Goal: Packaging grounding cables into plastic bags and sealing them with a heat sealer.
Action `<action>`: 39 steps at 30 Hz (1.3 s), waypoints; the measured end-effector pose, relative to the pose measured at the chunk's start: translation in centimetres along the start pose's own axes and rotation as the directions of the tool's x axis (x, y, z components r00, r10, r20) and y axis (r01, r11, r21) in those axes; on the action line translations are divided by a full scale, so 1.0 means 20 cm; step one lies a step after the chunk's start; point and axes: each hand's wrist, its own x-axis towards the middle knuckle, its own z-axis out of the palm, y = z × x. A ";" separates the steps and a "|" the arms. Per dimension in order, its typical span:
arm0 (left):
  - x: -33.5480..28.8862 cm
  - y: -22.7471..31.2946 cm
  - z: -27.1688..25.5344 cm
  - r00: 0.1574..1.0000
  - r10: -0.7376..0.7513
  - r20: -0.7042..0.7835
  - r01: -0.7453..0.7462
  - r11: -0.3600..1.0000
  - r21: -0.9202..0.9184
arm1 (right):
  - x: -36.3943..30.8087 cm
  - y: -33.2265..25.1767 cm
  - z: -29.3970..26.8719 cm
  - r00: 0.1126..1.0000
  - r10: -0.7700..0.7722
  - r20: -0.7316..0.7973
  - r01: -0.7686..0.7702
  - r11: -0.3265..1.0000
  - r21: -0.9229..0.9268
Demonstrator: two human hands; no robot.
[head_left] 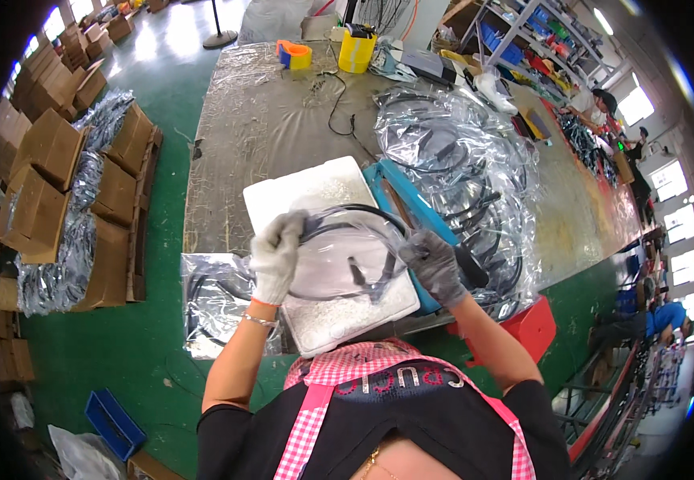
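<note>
Between my gloved hands is a coiled black cable in a clear plastic bag (347, 260), held over a white foam block (315, 192). My left hand (276, 254), in a white glove, is closed on the left side of the bag. In a grey glove, my right hand (435, 268) grips the bag's right side. A dark plug shows inside the coil. Just right of the foam lies a long blue device (411, 200) with a brown strip, its near end partly behind my right hand. Another bagged cable (215, 296) rests by my left wrist.
A heap of bagged black cables (459, 144) covers the table's right part. Tape rolls (357, 50) and a thin black cord lie toward the far edge. A red object (531, 328) stands by the near right edge. Cardboard boxes (43, 152) are stacked at left; people work far right.
</note>
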 end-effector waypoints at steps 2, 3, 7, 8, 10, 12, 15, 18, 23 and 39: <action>0.02 -0.02 -0.07 0.994 0.020 -0.105 -0.023 0.999 -0.034 | -0.02 -0.31 0.08 0.993 0.066 -0.098 -0.079 0.989 -0.128; 0.01 0.01 -0.07 0.992 -0.004 -0.128 -0.010 0.994 -0.107 | -0.02 -0.42 0.10 0.999 0.026 -0.039 -0.032 0.984 -0.173; 0.00 0.07 -0.04 0.984 -0.053 -0.172 0.009 0.970 -0.245 | 0.06 -0.49 0.10 0.997 0.057 -0.061 -0.066 0.987 -0.149; 0.00 0.07 -0.04 0.988 -0.042 -0.149 0.005 0.972 -0.236 | 0.08 -0.51 0.08 0.998 0.069 0.003 -0.067 0.983 -0.168; -0.01 0.06 -0.04 0.995 -0.022 -0.102 0.000 0.976 -0.216 | 0.09 -0.59 0.08 0.987 0.098 0.129 -0.070 0.976 -0.204; -0.02 0.08 -0.03 0.996 -0.007 -0.090 -0.013 0.975 -0.222 | 0.11 -0.65 0.08 0.921 0.258 0.293 -0.124 0.904 -0.409; -0.03 0.10 -0.04 1.000 -0.019 -0.007 0.018 0.996 -0.092 | 0.13 -0.60 0.04 0.832 0.384 0.401 0.004 0.718 -0.696; -0.06 0.19 -0.03 1.000 0.002 -0.006 -0.003 0.984 -0.179 | 0.17 -0.67 0.20 0.892 0.039 0.451 0.390 0.440 -0.809; -0.09 0.19 -0.06 0.999 0.004 0.041 0.003 0.985 -0.173 | 0.18 -0.61 0.22 0.785 -0.104 0.611 0.619 0.168 -0.767; 0.29 0.38 0.16 0.901 0.390 0.190 -0.433 0.831 0.351 | -0.11 -0.43 0.23 0.996 -0.039 0.078 0.083 0.715 -0.694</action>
